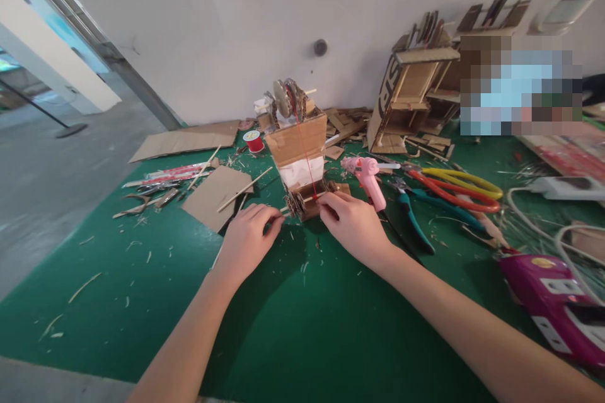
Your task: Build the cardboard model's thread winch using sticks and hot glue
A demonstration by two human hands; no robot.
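Note:
A cardboard model (297, 145) stands upright on the green table, with round discs (285, 99) mounted at its top. From the discs a red thread (306, 154) runs down the front to a thin wooden stick (308, 199), which crosses the base through more small cardboard discs (295, 203). My left hand (249, 236) pinches the stick's left end between thumb and fingers. On the other side, my right hand (353, 221) has its fingertips closed at the stick, right beside where the thread meets it; the exact contact is partly hidden.
A pink glue gun (366, 177), teal-handled pliers (411, 217) and orange-handled pliers (454, 192) lie to the right, near a purple power strip (543, 302). Left are a red thread spool (254, 141) and a cardboard sheet (212, 198). A cardboard structure (401, 101) stands behind.

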